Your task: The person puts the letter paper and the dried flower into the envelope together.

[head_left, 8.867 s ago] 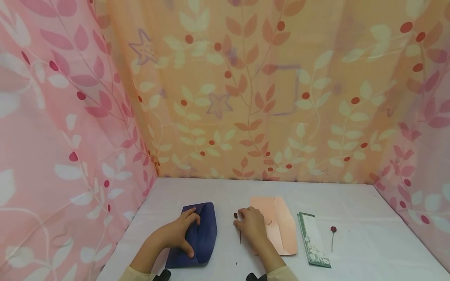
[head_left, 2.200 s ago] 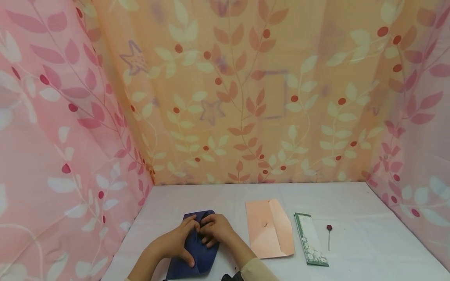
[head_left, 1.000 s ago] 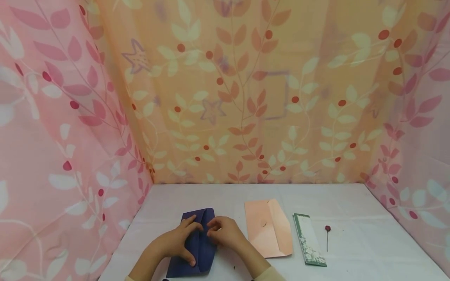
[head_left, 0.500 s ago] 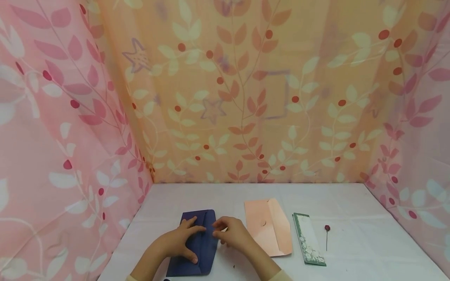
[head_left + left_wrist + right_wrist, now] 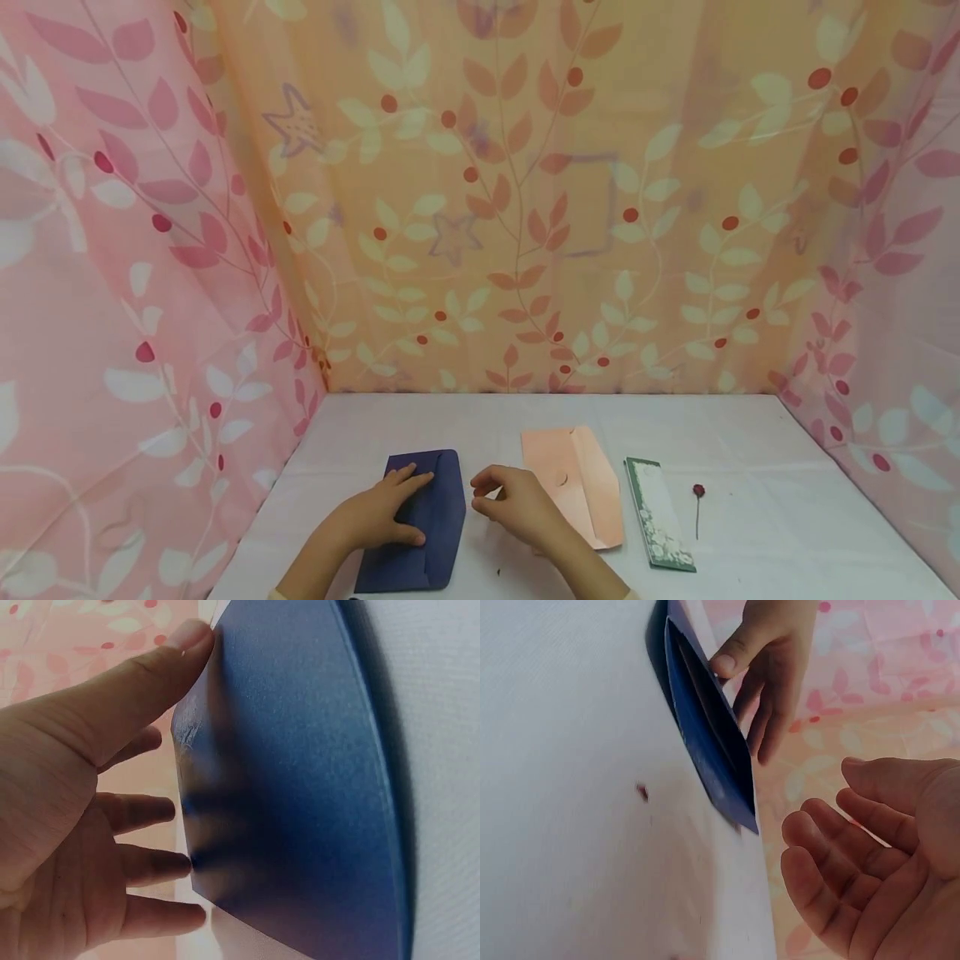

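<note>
The navy blue envelope [image 5: 446,525] lies on the white table with its flap unfolded to the right. My left hand [image 5: 375,517] rests on its body, fingers and thumb spread; the left wrist view shows the fingertips [image 5: 176,810] along the envelope's edge. In the right wrist view the envelope's pocket [image 5: 705,739] gapes, and no flower shows in its dark opening. My right hand [image 5: 517,504] hovers to the right of the flap, partly over the peach envelope [image 5: 543,450]. Its fingers are loosely curved with nothing in them.
Right of the peach envelope lies a narrow white card with a green floral border [image 5: 662,517]. Beyond it is a small dried red flower on a thin stem [image 5: 698,492]. A tiny dark fragment [image 5: 498,572] lies near the front. Patterned curtains [image 5: 480,250] surround the table.
Earlier my right hand was at another red flower left of the peach envelope, then at the blue envelope's opening. That flower is out of sight; the right hand has withdrawn rightward. My left hand stayed.
</note>
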The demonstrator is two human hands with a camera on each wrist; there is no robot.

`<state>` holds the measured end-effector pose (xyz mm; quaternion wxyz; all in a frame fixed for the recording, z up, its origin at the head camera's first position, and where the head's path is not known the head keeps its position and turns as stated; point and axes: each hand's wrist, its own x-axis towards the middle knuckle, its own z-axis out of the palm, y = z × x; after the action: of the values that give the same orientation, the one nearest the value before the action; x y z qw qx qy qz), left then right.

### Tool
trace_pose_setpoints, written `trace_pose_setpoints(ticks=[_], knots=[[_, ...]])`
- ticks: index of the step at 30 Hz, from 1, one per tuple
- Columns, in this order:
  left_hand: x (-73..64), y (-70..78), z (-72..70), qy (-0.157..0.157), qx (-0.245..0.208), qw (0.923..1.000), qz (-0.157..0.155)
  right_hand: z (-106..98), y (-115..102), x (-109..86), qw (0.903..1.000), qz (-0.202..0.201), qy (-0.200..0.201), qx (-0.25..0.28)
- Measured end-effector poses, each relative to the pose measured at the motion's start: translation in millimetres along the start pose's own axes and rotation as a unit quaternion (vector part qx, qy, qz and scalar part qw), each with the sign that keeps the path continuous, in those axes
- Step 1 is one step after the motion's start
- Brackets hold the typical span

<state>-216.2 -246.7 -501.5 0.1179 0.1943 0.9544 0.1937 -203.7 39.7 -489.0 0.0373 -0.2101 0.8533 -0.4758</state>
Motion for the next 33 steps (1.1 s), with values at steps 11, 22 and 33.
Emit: trace_pose_setpoints(ticks=[11, 22, 33], knots=[[0.7, 16.3, -4.4, 0.057, 0.039, 0.9967, 0.043, -24.2, 11.9, -14.0, 0.9940, -0.059, 0.023, -0.090], [6.2, 55.1, -1.6, 0.050, 0.085, 0.9900, 0.101, -53.5, 21.6, -37.1, 0.9827, -0.081, 0.040, -0.162], [20.7, 89.1, 5.7, 0.058, 0.098, 0.9843, 0.134, -79.0, 27.2, -56.9, 0.9727, -0.083, 0.074, -0.204]])
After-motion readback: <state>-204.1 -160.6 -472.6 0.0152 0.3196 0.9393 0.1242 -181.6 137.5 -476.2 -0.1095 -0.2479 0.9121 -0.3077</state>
